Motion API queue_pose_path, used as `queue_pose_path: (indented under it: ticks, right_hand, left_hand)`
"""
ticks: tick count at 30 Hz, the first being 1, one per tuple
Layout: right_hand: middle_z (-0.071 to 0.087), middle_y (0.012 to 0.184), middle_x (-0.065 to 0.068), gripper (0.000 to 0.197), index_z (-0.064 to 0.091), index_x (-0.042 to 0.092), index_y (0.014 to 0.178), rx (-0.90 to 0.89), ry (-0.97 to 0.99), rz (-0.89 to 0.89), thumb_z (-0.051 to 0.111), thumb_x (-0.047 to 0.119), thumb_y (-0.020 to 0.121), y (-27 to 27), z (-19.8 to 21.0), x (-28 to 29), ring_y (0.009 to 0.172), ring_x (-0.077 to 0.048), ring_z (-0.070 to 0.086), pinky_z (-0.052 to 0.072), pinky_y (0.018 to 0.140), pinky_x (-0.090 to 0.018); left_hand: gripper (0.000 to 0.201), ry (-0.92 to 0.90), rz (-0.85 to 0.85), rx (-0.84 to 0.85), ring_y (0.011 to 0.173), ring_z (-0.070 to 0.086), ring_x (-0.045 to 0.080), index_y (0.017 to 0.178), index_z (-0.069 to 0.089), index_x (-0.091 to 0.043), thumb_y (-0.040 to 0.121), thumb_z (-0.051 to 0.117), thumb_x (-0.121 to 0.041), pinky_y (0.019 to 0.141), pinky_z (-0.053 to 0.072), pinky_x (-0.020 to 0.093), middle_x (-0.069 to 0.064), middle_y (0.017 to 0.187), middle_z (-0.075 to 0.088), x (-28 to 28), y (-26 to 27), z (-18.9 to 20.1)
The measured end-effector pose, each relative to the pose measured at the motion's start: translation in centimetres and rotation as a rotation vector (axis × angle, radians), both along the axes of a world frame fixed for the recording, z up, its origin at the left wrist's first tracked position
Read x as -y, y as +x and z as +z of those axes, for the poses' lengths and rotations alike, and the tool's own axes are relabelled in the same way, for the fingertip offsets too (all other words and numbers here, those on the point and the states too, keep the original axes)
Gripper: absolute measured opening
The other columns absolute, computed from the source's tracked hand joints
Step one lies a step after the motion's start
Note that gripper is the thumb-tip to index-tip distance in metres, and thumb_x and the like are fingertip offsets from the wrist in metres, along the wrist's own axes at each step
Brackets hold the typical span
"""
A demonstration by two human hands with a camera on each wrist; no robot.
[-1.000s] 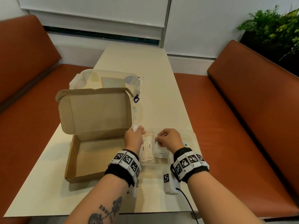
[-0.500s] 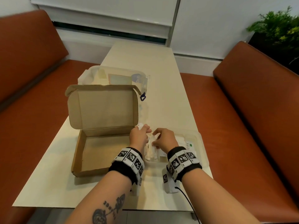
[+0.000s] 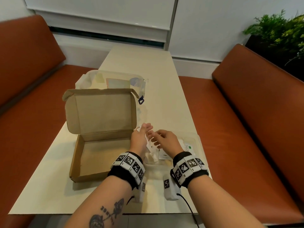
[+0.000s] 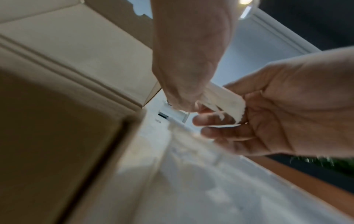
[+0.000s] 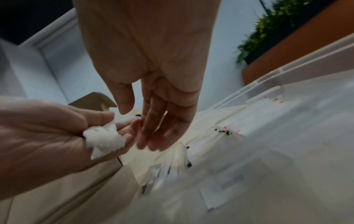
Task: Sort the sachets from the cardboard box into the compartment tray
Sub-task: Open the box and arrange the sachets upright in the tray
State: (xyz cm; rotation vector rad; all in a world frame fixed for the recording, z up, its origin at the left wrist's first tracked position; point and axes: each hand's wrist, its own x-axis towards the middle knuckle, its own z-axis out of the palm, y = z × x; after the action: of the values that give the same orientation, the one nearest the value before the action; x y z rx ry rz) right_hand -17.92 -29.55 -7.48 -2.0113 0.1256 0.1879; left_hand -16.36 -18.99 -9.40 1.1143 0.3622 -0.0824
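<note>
Sachets (image 3: pixel 162 156): sorted ones lie in the clear compartment tray (image 3: pixel 198 142) at 4 o'clock on the table (image 3: pixel 158 89); a few white ones sit in the left hand.

Table: cream, long, running toward 12 o'clock between orange benches (image 3: pixel 256 116).

Cardboard box (image 3: pixel 92 155): at 8 o'clock, touching the tray's left side, lid upright, floor bare. Same spot as half a second ago.

Clear lidded container (image 3: pixel 115 79): behind the box at 11 o'clock.

Left hand (image 3: pixel 139 139): above the tray's left edge, fingers stretched toward 12 o'clock, thumb pinning small white sachets (image 5: pixel 104 140) against the palm. Half a second ago it was curled low over the tray; now raised and spread.

Right hand (image 3: pixel 166 139): beside it at 3 o'clock, fingers loose and apart, holding nothing, tips near the left palm. Earlier it was bunched down at the tray.
</note>
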Motion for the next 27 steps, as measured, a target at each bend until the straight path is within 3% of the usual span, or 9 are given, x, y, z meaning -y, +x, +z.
queue_pose_path:
  ticks: [2,5,9,14,16,18,22,25,27]
  right_hand:
    - [0.066,0.072,0.0,0.023,0.066,0.005,0.102,-0.04,0.104,0.01,0.056,0.023,0.093,-0.2,0.5,0.1,0.065,-0.012,0.06,0.051,0.066,-0.026]
    - [0.064,0.069,-0.005,0.023,0.06,0.006,0.111,-0.067,0.223,0.022,0.06,0.013,0.09,-0.6,0.7,0.5,0.061,-0.015,0.059,0.052,0.063,-0.026]
    - [0.063,0.069,-0.009,0.03,0.057,0.007,0.113,-0.07,0.309,0.042,0.066,0.004,0.085,-1.0,0.6,1.2,0.064,-0.02,0.059,0.054,0.064,-0.027]
    - [0.065,0.059,0.003,0.024,0.062,0.004,0.106,-0.033,0.323,0.01,0.066,-0.001,0.083,-0.9,0.3,2.1,0.057,-0.01,0.064,0.054,0.059,-0.021]
    - [0.065,0.062,0.001,0.022,0.063,0.002,0.106,0.014,0.308,-0.043,0.065,-0.002,0.084,-0.7,0.3,2.6,0.062,-0.013,0.063,0.055,0.063,-0.023]
    - [0.064,0.07,-0.005,0.023,0.062,0.001,0.106,0.046,0.327,-0.089,0.064,-0.004,0.083,-0.5,0.3,3.0,0.067,-0.016,0.061,0.056,0.069,-0.026]
    - [0.06,0.062,0.003,0.024,0.059,0.008,0.097,0.084,0.416,-0.155,0.066,-0.008,0.08,-0.5,0.2,3.6,0.065,-0.014,0.061,0.057,0.07,-0.027]
    - [0.06,0.059,0.006,0.024,0.057,0.009,0.093,0.108,0.475,-0.193,0.067,-0.008,0.08,-0.4,0.3,4.0,0.066,-0.013,0.064,0.058,0.07,-0.026]
    - [0.064,0.062,0.003,0.023,0.057,0.008,0.094,0.119,0.501,-0.214,0.067,-0.007,0.08,-0.3,0.5,4.3,0.069,-0.016,0.067,0.059,0.072,-0.027]
  left_hand:
    - [0.04,-0.088,-0.025,0.003,0.115,0.054,0.021,0.128,0.051,0.001,0.103,0.035,-0.027,0.09,0.046,0.03,0.014,0.13,0.056,0.3,-0.3,0.7]
    - [0.043,-0.161,-0.027,0.019,0.128,0.047,0.024,0.135,0.045,0.0,0.103,0.035,-0.027,0.095,0.041,0.029,0.015,0.137,0.051,0.5,-0.4,1.2]
    - [0.043,-0.156,-0.09,0.031,0.129,0.046,0.021,0.135,0.045,-0.004,0.102,0.036,-0.03,0.081,0.046,0.024,0.011,0.137,0.053,0.6,-0.6,1.1]
    - [0.043,-0.114,-0.121,-0.003,0.117,0.054,0.028,0.127,0.051,-0.002,0.102,0.037,-0.033,0.099,0.044,0.044,0.015,0.131,0.056,1.0,-0.6,0.9]
    - [0.039,-0.063,-0.065,0.008,0.119,0.055,0.029,0.122,0.054,-0.004,0.102,0.037,-0.033,0.101,0.043,0.04,0.016,0.13,0.057,1.1,-0.5,0.9]
    - [0.038,-0.028,0.005,0.034,0.111,0.057,0.021,0.128,0.05,-0.005,0.102,0.038,-0.03,0.093,0.045,0.028,0.011,0.127,0.058,1.1,-0.4,1.0]
    - [0.019,0.176,-0.027,0.053,0.056,0.04,0.007,0.107,0.064,-0.013,0.095,0.055,-0.024,0.054,0.037,0.018,-0.001,0.1,0.069,1.3,-0.2,0.8]
    - [0.014,0.313,-0.157,0.058,0.046,0.041,0.002,0.095,0.071,-0.015,0.087,0.067,-0.025,0.047,0.034,0.016,-0.017,0.055,0.057,1.6,-0.4,0.7]
    - [0.015,0.357,-0.242,0.075,0.042,0.039,0.002,0.093,0.071,-0.015,0.083,0.071,-0.027,0.042,0.031,0.014,-0.017,0.045,0.051,1.7,-0.8,0.6]
